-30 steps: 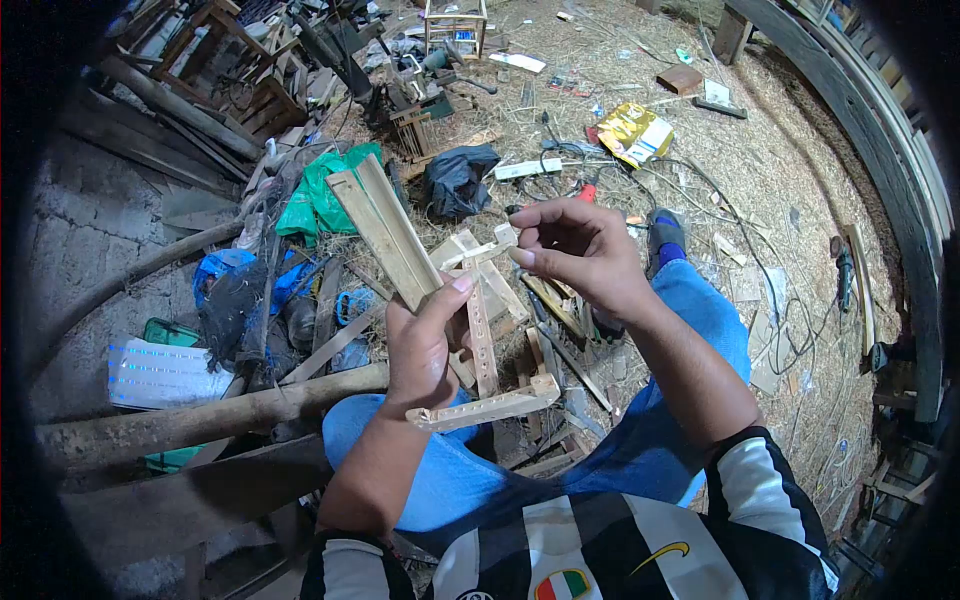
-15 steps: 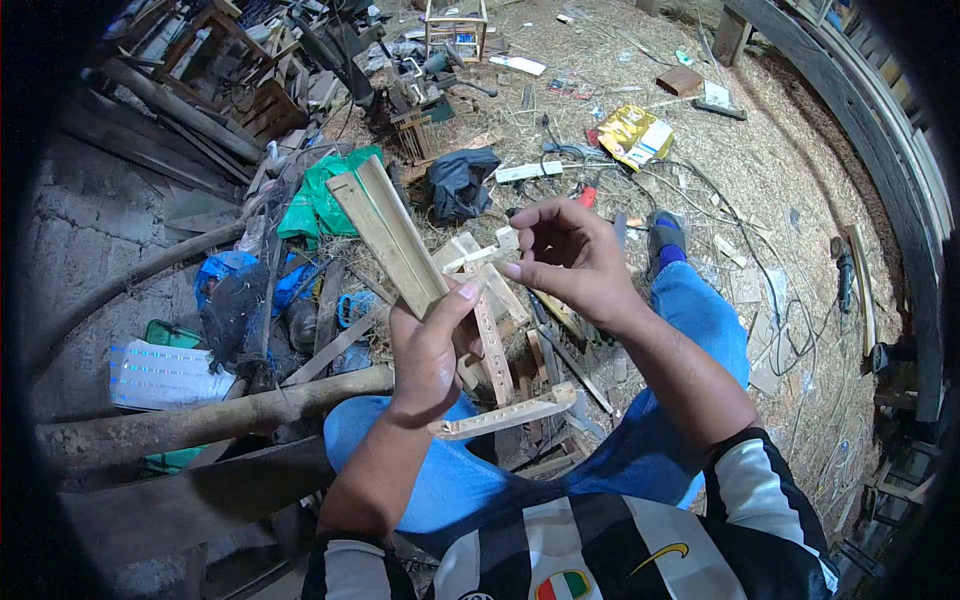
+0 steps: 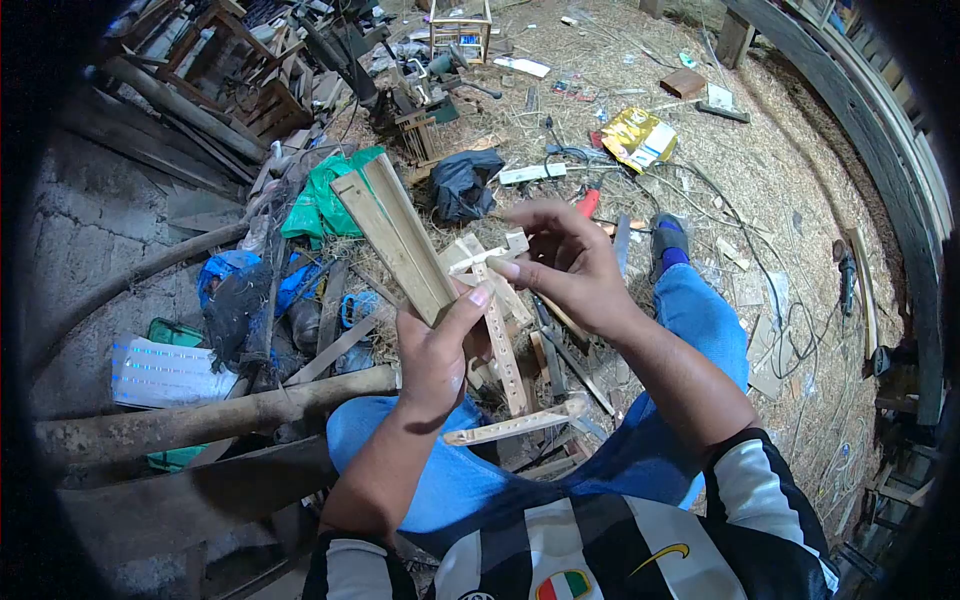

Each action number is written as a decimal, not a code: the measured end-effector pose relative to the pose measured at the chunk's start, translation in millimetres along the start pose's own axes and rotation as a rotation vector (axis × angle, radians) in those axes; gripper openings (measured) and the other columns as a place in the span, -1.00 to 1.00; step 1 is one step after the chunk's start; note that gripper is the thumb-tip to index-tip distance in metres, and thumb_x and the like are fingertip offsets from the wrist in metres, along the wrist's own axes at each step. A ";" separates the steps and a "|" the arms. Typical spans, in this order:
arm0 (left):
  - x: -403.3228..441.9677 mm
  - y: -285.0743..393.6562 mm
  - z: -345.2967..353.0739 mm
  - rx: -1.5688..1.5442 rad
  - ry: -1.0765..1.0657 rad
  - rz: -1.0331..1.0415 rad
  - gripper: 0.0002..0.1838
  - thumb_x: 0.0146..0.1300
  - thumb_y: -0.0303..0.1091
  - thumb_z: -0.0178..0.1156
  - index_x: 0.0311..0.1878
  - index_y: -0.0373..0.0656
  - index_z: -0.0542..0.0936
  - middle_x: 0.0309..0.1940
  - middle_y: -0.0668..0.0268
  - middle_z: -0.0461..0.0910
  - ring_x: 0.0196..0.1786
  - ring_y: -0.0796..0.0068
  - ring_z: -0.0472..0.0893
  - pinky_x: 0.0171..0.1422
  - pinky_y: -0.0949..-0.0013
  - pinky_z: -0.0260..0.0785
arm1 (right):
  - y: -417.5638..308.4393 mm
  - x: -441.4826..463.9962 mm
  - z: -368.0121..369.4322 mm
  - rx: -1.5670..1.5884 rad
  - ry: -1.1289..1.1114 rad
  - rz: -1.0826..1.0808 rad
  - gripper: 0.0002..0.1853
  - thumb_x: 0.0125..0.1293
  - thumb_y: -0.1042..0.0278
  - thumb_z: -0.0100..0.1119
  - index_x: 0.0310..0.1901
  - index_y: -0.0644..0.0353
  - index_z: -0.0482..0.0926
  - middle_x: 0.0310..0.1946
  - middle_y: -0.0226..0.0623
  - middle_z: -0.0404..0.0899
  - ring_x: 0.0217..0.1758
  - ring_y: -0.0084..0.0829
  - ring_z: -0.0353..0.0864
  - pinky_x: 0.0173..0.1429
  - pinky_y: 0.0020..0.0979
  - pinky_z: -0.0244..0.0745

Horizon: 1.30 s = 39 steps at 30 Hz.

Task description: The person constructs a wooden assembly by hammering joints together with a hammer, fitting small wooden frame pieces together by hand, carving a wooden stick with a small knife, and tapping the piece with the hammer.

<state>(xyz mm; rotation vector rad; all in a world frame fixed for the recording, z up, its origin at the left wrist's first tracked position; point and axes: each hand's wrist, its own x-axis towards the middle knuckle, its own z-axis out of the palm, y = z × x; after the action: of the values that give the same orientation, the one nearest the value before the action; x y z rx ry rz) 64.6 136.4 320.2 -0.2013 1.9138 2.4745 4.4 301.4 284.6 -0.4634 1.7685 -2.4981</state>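
Note:
My left hand (image 3: 435,360) is closed around a long grooved wooden piece (image 3: 400,240) that slants up to the left. Against it, partly covered by my thumb, is a wooden frame with a strip full of holes (image 3: 507,360) hanging down. A second holed strip (image 3: 520,428) crosses below, over my lap. At the frame's upper end sits a small pale wooden block (image 3: 516,242). My right hand (image 3: 575,265) is beside that block, thumb at the frame's top and curved fingers apart from the thumb. Its fingertips are slightly blurred.
A black plastic bag (image 3: 465,185), a green bag (image 3: 330,200) and a white power strip (image 3: 532,173) lie ahead. Cables run past a yellow packet (image 3: 640,138) on the straw-covered floor. A thick pole (image 3: 220,410) lies at left; a rotary tool (image 3: 847,280) is at right.
My right fingers have moved apart around the small block, which now shows more fully. The holed strips have swung slightly down and right. My left hand keeps its hold.

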 end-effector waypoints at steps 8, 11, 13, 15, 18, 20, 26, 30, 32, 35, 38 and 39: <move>-0.4 8.8 -2.7 -0.127 0.127 0.131 -0.81 0.39 -0.41 0.25 -0.04 -0.27 0.49 -0.56 0.37 0.47 -0.65 0.67 0.38 -0.56 0.49 0.28 | -5.7 4.9 -12.0 0.158 -0.003 0.134 -0.73 0.26 0.53 0.39 -0.03 0.32 0.59 -0.30 -0.30 0.65 -0.30 -0.52 0.69 -0.22 -0.44 0.67; 5.9 5.6 -11.8 -0.050 0.158 0.180 -0.79 0.35 -0.48 0.27 -0.03 -0.26 0.48 -0.56 0.36 0.47 -0.65 0.67 0.38 -0.56 0.49 0.28 | -7.7 3.7 -11.3 0.210 0.006 0.171 -0.74 0.27 0.54 0.38 -0.03 0.32 0.58 -0.32 -0.29 0.66 -0.33 -0.50 0.70 -0.25 -0.45 0.66; 4.4 5.4 -10.2 -0.067 0.179 0.209 -0.74 0.31 -0.53 0.30 0.00 -0.29 0.49 -0.52 0.37 0.51 -0.64 0.68 0.39 -0.56 0.50 0.28 | -7.9 2.9 -11.1 0.238 0.005 0.186 -0.74 0.27 0.53 0.37 -0.03 0.31 0.58 -0.33 -0.29 0.66 -0.35 -0.49 0.70 -0.27 -0.45 0.65; 5.3 2.2 -10.5 0.051 0.154 0.253 -0.67 0.27 -0.55 0.33 0.08 -0.33 0.51 -0.46 0.36 0.57 -0.61 0.70 0.43 -0.53 0.54 0.29 | -7.9 2.5 -11.0 0.264 0.006 0.201 -0.74 0.28 0.53 0.37 -0.04 0.31 0.57 -0.34 -0.28 0.66 -0.38 -0.48 0.70 -0.30 -0.44 0.64; 4.1 -2.0 -11.7 0.078 0.137 0.217 -0.59 0.24 -0.54 0.38 0.12 -0.36 0.52 -0.33 0.30 0.65 -0.50 0.71 0.52 -0.45 0.57 0.36 | -7.8 2.0 -10.3 0.288 0.050 0.222 -0.74 0.27 0.51 0.38 -0.04 0.30 0.56 -0.36 -0.27 0.67 -0.43 -0.47 0.68 -0.38 -0.44 0.62; 10.2 -11.0 -10.8 0.111 0.146 0.316 -0.60 0.21 -0.60 0.36 0.10 -0.40 0.51 -0.36 0.26 0.64 -0.58 0.66 0.49 -0.54 0.55 0.30 | -9.2 1.4 -9.2 0.288 0.049 0.225 -0.74 0.28 0.50 0.38 -0.04 0.30 0.56 -0.37 -0.28 0.66 -0.43 -0.47 0.68 -0.38 -0.44 0.62; 7.7 -12.5 -8.8 0.139 0.159 0.317 -0.61 0.19 -0.59 0.40 0.08 -0.34 0.53 -0.19 0.25 0.67 -0.22 0.58 0.63 -0.14 0.46 0.50 | -10.2 -0.3 -8.0 0.224 0.039 0.226 -0.74 0.29 0.48 0.37 -0.04 0.31 0.55 -0.40 -0.30 0.64 -0.45 -0.48 0.67 -0.36 -0.43 0.63; 9.2 -14.7 -7.2 0.216 0.188 0.360 -0.60 0.18 -0.60 0.41 0.07 -0.33 0.53 -0.14 0.24 0.68 -0.11 0.54 0.68 0.00 0.42 0.57 | -10.7 -0.2 -8.0 0.211 0.049 0.220 -0.75 0.29 0.47 0.38 -0.06 0.31 0.55 -0.42 -0.33 0.63 -0.46 -0.51 0.66 -0.38 -0.45 0.62; 10.3 -14.5 -6.2 0.186 0.189 0.366 -0.61 0.17 -0.60 0.40 0.06 -0.33 0.54 -0.29 0.29 0.63 -0.42 0.62 0.56 -0.38 0.52 0.38 | -11.4 0.4 -8.7 0.199 0.047 0.217 -0.75 0.29 0.47 0.38 -0.07 0.30 0.56 -0.43 -0.34 0.62 -0.46 -0.51 0.66 -0.38 -0.46 0.61; 9.6 -13.3 -7.8 0.147 0.173 0.324 -0.63 0.19 -0.58 0.39 0.07 -0.35 0.55 -0.34 0.29 0.62 -0.53 0.65 0.51 -0.52 0.55 0.32 | -11.4 0.6 -9.5 0.197 0.054 0.219 -0.75 0.28 0.46 0.39 -0.07 0.30 0.56 -0.45 -0.36 0.61 -0.47 -0.52 0.65 -0.38 -0.46 0.61; 9.2 -13.5 -9.8 0.178 0.162 0.333 -0.63 0.20 -0.57 0.38 0.08 -0.37 0.55 -0.33 0.28 0.63 -0.53 0.66 0.52 -0.53 0.54 0.32 | -10.0 0.9 -9.8 0.205 0.065 0.221 -0.75 0.28 0.46 0.39 -0.07 0.29 0.56 -0.46 -0.36 0.60 -0.47 -0.53 0.65 -0.38 -0.46 0.60; 9.3 -13.7 -10.3 0.188 0.160 0.336 -0.63 0.21 -0.56 0.38 0.08 -0.37 0.55 -0.33 0.28 0.63 -0.53 0.66 0.52 -0.53 0.54 0.33 | -10.1 0.3 -9.4 0.203 0.065 0.219 -0.74 0.28 0.46 0.39 -0.06 0.29 0.56 -0.46 -0.36 0.60 -0.47 -0.52 0.65 -0.38 -0.46 0.60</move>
<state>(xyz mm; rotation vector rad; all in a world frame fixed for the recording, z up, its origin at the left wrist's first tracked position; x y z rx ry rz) 57.5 129.2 303.5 -0.0817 2.4125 2.5135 2.9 313.4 291.2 -0.1675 1.4724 -2.5237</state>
